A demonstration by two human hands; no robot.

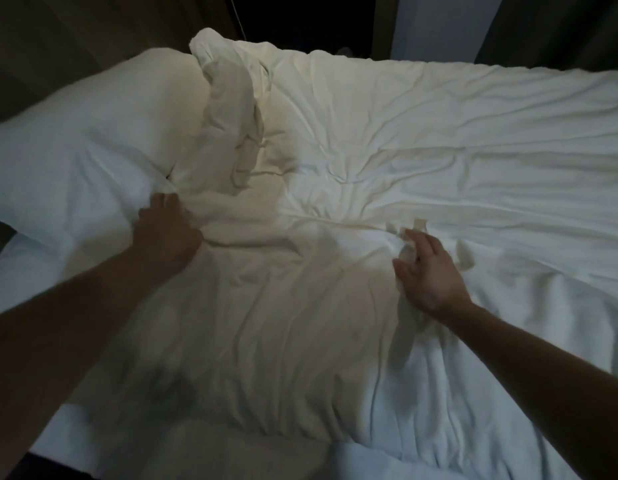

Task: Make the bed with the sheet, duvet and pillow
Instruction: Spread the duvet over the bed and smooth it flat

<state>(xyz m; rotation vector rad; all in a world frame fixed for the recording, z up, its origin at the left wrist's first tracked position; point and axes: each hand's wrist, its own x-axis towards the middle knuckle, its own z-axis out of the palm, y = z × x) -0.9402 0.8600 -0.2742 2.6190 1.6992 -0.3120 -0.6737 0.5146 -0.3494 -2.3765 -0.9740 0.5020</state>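
Head view: left hand (167, 226) grips duvet (300, 306) edge beside pillow (75, 150); right hand (427, 271) pinches same edge, farther from pillow.

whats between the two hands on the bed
Only wrinkled duvet lies between the left hand and right hand, with no other object there, as the head view shows.

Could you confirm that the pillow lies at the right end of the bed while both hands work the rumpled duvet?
Not quite: the head view shows the pillow at the left end, by the left hand. Both hands, the right hand included, do work the rumpled duvet.
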